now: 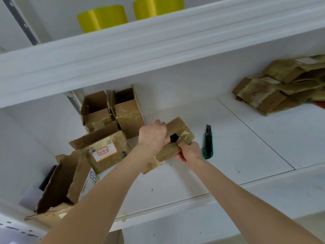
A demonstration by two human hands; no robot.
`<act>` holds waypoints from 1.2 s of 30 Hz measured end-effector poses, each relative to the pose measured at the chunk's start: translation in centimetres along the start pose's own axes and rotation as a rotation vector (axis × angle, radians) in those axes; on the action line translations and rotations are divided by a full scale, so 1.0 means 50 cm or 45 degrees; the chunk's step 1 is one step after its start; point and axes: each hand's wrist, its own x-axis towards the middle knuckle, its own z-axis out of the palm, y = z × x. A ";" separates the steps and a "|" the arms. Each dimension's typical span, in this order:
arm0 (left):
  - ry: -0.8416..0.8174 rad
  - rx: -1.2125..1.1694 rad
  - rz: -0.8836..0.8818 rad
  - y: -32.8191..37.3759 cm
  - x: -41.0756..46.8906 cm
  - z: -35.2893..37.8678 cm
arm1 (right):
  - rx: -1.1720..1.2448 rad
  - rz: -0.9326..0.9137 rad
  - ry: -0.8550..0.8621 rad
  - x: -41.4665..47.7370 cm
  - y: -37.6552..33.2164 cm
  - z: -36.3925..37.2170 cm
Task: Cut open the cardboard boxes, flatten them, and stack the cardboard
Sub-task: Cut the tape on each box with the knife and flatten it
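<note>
Gripping small taped brown cardboard box (177, 125) with left hand (153, 134) and right hand (189, 152). Probably best to squash along creases, minding green utility knife (208, 143) at 3 o'clock.

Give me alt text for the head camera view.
The left hand and right hand grip a taped cardboard box over a white shelf. A green utility knife lies right of it, open boxes left, a flattened cardboard stack far right.

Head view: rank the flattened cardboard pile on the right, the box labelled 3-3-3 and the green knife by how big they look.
1. flattened cardboard pile: largest, though the frame edge crops it.
2. box labelled 3-3-3: nearer the camera, so the true gap is unsure.
3. green knife: clearly smallest.
</note>
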 end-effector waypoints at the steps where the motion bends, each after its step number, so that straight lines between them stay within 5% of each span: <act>1: -0.024 -0.116 -0.035 -0.008 0.009 -0.013 | 0.007 0.006 -0.007 0.001 0.002 -0.005; 6: -0.180 -0.677 -0.086 -0.052 0.017 -0.054 | -0.094 0.000 -0.041 -0.005 0.007 -0.025; 13: 0.095 -0.722 -0.101 -0.019 -0.041 -0.036 | -0.088 0.001 -0.173 -0.035 -0.036 -0.042; 19: 0.109 -0.902 -0.381 -0.097 -0.042 -0.042 | 0.551 0.083 -0.441 -0.041 -0.018 -0.097; 21: 0.132 -0.844 -0.306 -0.092 -0.052 -0.043 | 0.261 0.017 -0.313 -0.042 -0.016 -0.095; 24: 0.271 -0.598 -0.110 -0.067 -0.076 -0.026 | -0.623 -0.343 0.124 -0.040 -0.031 -0.089; 29: 0.392 -0.482 0.117 -0.021 -0.102 -0.008 | -1.341 -0.561 0.202 -0.069 -0.050 -0.049; 32: 0.396 -0.554 0.003 -0.031 -0.106 -0.001 | -1.285 -0.720 0.189 -0.077 -0.048 -0.048; 36: 0.537 -1.097 -0.530 -0.050 -0.133 0.036 | -0.881 -0.758 0.242 -0.077 -0.048 -0.061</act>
